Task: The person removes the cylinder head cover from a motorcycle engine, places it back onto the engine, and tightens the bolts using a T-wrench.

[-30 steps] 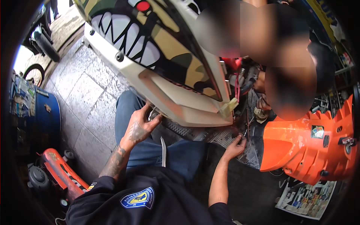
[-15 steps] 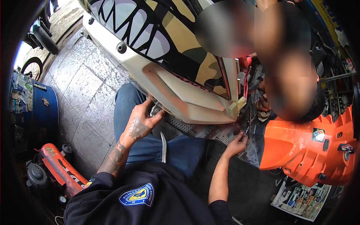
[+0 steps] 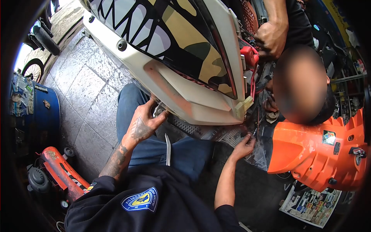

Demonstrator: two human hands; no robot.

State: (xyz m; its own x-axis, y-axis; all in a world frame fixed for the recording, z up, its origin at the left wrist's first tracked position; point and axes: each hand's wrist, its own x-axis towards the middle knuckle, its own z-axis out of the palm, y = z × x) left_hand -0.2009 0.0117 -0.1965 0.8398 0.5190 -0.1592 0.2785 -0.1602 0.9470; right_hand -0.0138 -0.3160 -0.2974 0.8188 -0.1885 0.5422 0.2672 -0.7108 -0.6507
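Note:
My left hand [image 3: 143,123] is closed around a small shiny metal part [image 3: 158,111] under the lower edge of a white motorcycle body panel [image 3: 170,87]. Its fingertips are partly hidden behind the panel. My right hand [image 3: 243,148] is low, near a perforated metal floor plate [image 3: 232,136], with thumb and fingers pressed together. Whatever is in that pinch is dark and too small to make out. The panel carries a camouflage and shark-teeth graphic [image 3: 189,42] and has a pale yellowish block [image 3: 243,106] at its lower corner.
A co-worker's hand [image 3: 271,36] reaches in by a red part [image 3: 249,56] behind the panel. An orange plastic cover [image 3: 309,150] lies at right, above a tray of small parts [image 3: 311,205]. At left stand a blue drum [image 3: 47,110] and a red compressor [image 3: 63,172].
The white panel has shifted slightly up and left. The co-worker's forearm and hand now show at the top right, where blur covered them before. My hands have barely moved.

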